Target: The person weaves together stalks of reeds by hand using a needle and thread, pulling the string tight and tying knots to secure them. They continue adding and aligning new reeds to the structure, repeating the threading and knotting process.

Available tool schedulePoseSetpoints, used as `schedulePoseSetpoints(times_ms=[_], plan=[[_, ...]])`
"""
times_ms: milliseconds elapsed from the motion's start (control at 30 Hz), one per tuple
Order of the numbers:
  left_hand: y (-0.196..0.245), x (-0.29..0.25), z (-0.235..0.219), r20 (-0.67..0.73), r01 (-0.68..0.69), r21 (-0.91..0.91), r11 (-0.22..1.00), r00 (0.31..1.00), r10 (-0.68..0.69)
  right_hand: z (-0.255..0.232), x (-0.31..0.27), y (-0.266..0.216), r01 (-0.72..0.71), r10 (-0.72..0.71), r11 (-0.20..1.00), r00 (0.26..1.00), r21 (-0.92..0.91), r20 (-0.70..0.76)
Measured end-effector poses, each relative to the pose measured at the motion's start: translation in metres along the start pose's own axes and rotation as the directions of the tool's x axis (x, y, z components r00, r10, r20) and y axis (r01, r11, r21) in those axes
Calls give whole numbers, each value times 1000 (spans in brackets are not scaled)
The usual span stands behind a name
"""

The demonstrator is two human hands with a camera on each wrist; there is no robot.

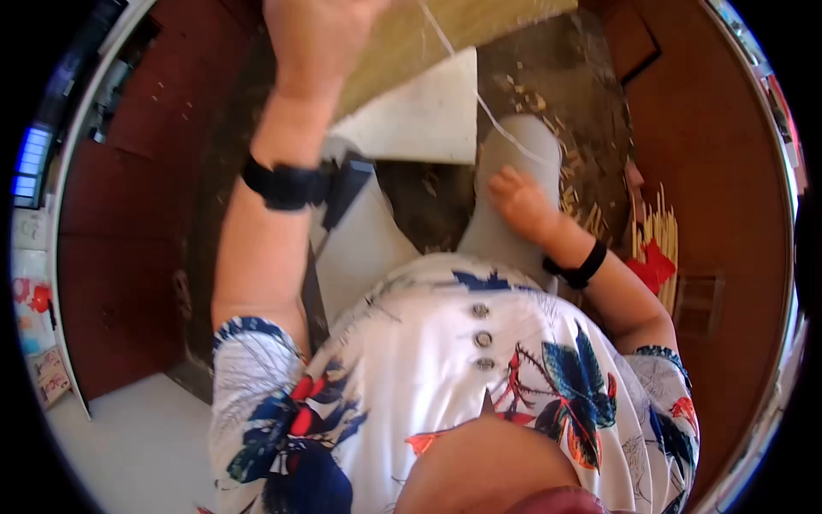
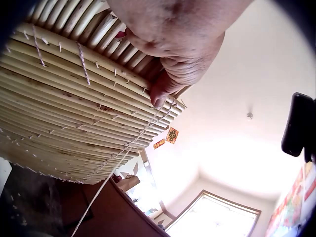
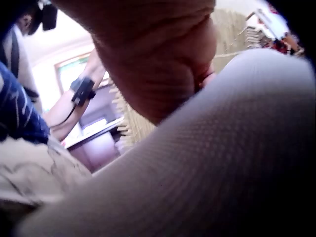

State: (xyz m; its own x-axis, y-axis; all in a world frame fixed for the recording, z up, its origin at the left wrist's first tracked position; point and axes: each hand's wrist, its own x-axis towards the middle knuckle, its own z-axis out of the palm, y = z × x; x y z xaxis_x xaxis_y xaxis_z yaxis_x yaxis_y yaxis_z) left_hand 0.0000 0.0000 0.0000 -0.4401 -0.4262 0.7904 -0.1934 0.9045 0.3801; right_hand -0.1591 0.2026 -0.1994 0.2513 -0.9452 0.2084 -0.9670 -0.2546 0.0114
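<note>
At the top of the head view my left hand [image 1: 317, 43] grips the edge of a mat of pale stalks [image 2: 74, 118] sewn together with thread. Its thumb presses on the mat's rim in the left wrist view, beside the stitched corner. From that corner a white string [image 2: 106, 180] runs off straight. In the head view the string [image 1: 479, 98] comes down to the right knee, beside my right hand [image 1: 524, 204]. That hand rests low over the thigh with curled fingers, holding the string's end, which the hand itself hides.
A white board [image 1: 419, 120] lies under the mat, between the knees. Stalk scraps [image 1: 586, 214] litter the dark floor. On the right stands a bundle of thin stalks [image 1: 661, 218] with a red cloth [image 1: 653, 267] near it. Reddish-brown cabinets [image 1: 120, 248] line the sides.
</note>
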Motion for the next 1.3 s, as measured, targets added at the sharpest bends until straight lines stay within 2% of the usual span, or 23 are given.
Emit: schedulePoseSetpoints(times_ms=[33, 67, 100, 167, 200, 267, 300, 333, 367, 433, 500, 533, 600, 633, 700, 1000, 1233, 1300], plan=[[-3, 12, -4, -16, -53, 22, 998, 998, 53, 12, 9, -6, -38, 50, 996, 989, -86, 140], [-14, 4, 5, -62, -92, 29, 995, 994, 94, 27, 12, -11, -33, 47, 995, 989, -99, 142], [37, -33, 44, -78, 264, -266, 927, 953, -294, -74, -104, -3, 17, 47, 993, 850, -117, 524], [2, -2, 49, -166, 170, -376, 911, 955, -246, -46, -64, 31, 62, 47, 972, 894, -228, 446], [-4, 42, 3, -216, -105, -189, 976, 974, 63, -1, 18, 30, 13, 21, 963, 992, -270, 122], [-4, 37, -2, -147, 19, -260, 966, 987, -59, 5, 15, 18, 74, -55, 985, 991, -158, 125], [-3, 36, -4, -140, 13, -250, 968, 989, -50, -3, 19, 17, 72, -56, 986, 992, -151, 112], [-1, 37, -5, -111, 58, -263, 963, 990, -90, -24, 23, 20, 28, -29, 997, 999, 68, 23], [0, 39, -5, -82, 101, -274, 957, 988, -127, -47, 27, 24, 3, 14, 958, 998, 287, -60], [-2, 53, -5, -78, 101, -270, 957, 989, -127, -115, 57, 28, 38, 138, 769, 965, 639, -224], [-7, 56, -5, -73, 112, -277, 954, 988, -137, -173, 77, 16, -240, 368, 533, 929, 811, 33], [-11, 57, -4, -70, 113, -234, 966, 989, -133, -184, 88, 16, -230, 367, 528, 930, 818, 24], [-15, 58, -5, -67, 116, -190, 975, 989, -131, -198, 107, 21, -80, 399, 388, 913, 918, -90], [-17, 59, -5, -77, 106, -204, 973, 989, -124, -198, 119, 23, -73, 400, 381, 912, 922, -93], [-19, 59, -6, -88, 96, -215, 972, 989, -117, -199, 136, 28, 48, 454, 291, 872, 955, -182], [-35, 69, -10, -66, 131, -237, 963, 986, -151, -177, 187, 33, 112, 517, 203, 832, 973, -203], [-36, 62, -2, -65, 143, -238, 961, 985, -163, -172, 185, 29, 125, 496, 164, 847, 978, -191], [-37, 61, -2, -66, 146, -252, 957, 984, -168, -171, 188, 30, 121, 508, 187, 838, 975, -202]])
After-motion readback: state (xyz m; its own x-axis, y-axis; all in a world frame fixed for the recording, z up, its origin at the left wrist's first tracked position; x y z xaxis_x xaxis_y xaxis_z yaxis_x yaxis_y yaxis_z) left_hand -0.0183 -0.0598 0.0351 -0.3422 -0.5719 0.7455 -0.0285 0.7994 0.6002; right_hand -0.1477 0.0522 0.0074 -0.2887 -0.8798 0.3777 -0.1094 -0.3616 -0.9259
